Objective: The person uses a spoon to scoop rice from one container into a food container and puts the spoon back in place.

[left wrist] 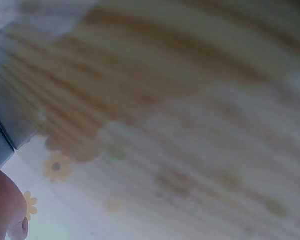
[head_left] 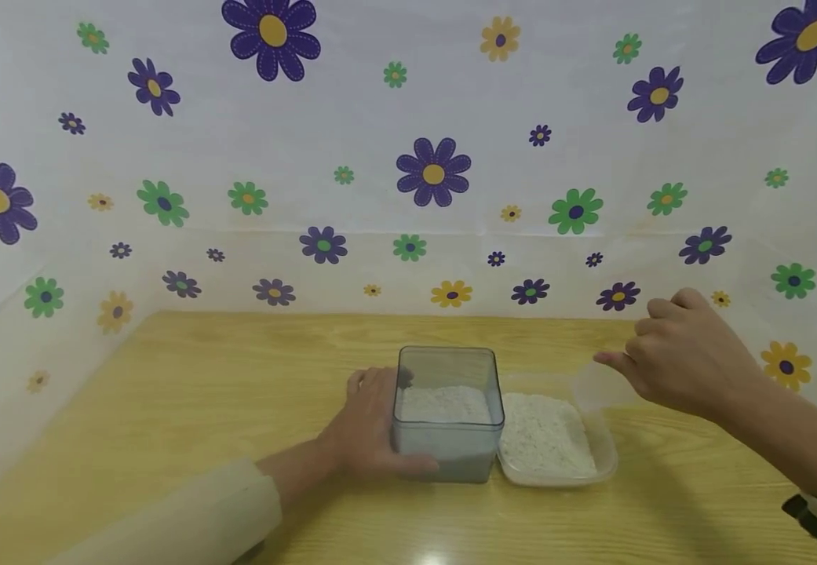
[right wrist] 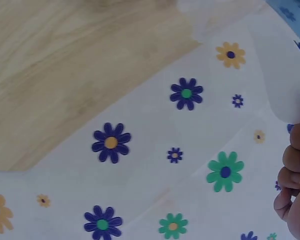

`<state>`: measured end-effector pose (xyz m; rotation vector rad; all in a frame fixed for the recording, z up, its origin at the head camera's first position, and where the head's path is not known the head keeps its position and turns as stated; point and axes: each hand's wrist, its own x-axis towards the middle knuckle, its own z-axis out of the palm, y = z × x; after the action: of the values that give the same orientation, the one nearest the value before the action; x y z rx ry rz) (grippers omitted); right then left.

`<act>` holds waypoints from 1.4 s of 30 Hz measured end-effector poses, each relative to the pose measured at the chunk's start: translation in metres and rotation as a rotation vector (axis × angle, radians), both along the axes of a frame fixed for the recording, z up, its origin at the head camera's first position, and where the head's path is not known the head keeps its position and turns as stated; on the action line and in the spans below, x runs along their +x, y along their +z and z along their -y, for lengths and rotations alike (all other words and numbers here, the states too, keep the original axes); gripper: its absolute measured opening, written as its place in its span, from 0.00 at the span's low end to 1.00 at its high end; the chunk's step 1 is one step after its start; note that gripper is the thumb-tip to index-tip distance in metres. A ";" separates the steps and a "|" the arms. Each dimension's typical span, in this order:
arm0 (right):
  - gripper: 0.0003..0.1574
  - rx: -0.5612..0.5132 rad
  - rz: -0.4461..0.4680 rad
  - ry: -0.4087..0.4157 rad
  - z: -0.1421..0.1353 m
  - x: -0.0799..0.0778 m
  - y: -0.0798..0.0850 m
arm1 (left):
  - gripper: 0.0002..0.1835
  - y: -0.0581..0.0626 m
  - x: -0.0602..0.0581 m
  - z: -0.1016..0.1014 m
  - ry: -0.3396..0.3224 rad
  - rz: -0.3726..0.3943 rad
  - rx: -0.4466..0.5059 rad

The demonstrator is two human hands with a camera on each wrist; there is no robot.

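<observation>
A tall, clear square container (head_left: pixel 443 453) with grey-tinted walls stands on the table, partly filled with white powder (head_left: pixel 445 404). My left hand (head_left: pixel 369 435) grips it from the left, thumb along the front wall and fingers at the left side. Right beside it is a low, translucent plastic tub (head_left: pixel 556 479), holding a floury white powder (head_left: pixel 548 435). Above and to the right of the tub, my right hand (head_left: pixel 683 357) holds a translucent plastic scraper (right wrist: pixel 282 70) with a rounded edge, its fingers curled. In the left wrist view only part of the left hand (left wrist: pixel 5 205) shows.
Both containers stand on a wood-grain table (head_left: pixel 238 369). A white flowered sheet (head_left: pixel 351 125) hangs behind the table and along its sides. A dark band (head_left: pixel 807 518) circles the right wrist near the sleeve.
</observation>
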<state>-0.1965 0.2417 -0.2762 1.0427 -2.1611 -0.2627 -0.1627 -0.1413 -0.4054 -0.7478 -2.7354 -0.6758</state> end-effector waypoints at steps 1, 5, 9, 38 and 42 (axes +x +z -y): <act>0.46 -0.010 0.000 -0.002 0.004 0.000 0.004 | 0.56 0.000 0.000 0.000 -0.001 -0.003 0.004; 0.48 -0.104 0.028 -0.030 0.024 0.003 0.020 | 0.56 0.000 0.000 0.001 -0.008 -0.021 0.034; 0.48 -0.178 0.064 -0.009 0.051 0.010 0.028 | 0.56 -0.008 0.002 0.003 -0.007 -0.011 0.043; 0.36 0.277 0.426 -0.139 0.185 0.007 -0.026 | 0.56 -0.005 0.000 0.000 -0.028 -0.022 -0.004; 0.36 0.198 0.490 -0.089 0.181 0.005 -0.028 | 0.57 -0.005 -0.001 0.000 -0.025 -0.029 -0.005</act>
<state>-0.1914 0.0604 -0.3037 1.2193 -2.6678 -0.2895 -0.1641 -0.1416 -0.4103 -0.7878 -2.7064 -0.6584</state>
